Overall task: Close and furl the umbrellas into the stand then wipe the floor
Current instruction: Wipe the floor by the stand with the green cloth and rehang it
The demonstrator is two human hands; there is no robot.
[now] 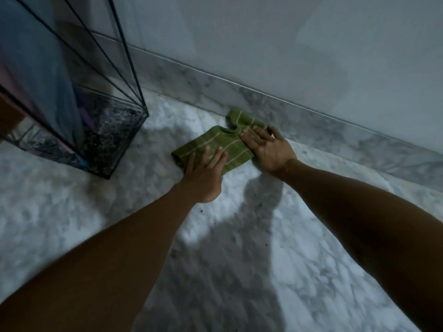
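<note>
A green cloth with pale stripes (pixel 223 140) lies on the marble floor (pixel 239 259) close to the skirting. My left hand (pixel 206 173) presses flat on its near left part, fingers straight. My right hand (pixel 268 147) presses flat on its right part, fingers spread toward the wall. At the left stands the glass umbrella stand with a black frame (pixel 134 80). Furled umbrellas, one blue (pixel 48 80) and one purple, sit inside it.
A marble skirting (pixel 311 116) runs diagonally along the grey wall (pixel 263 44) just behind the cloth. Small dark specks dot the floor near my arms. The stand's near corner is a short way left of my left hand.
</note>
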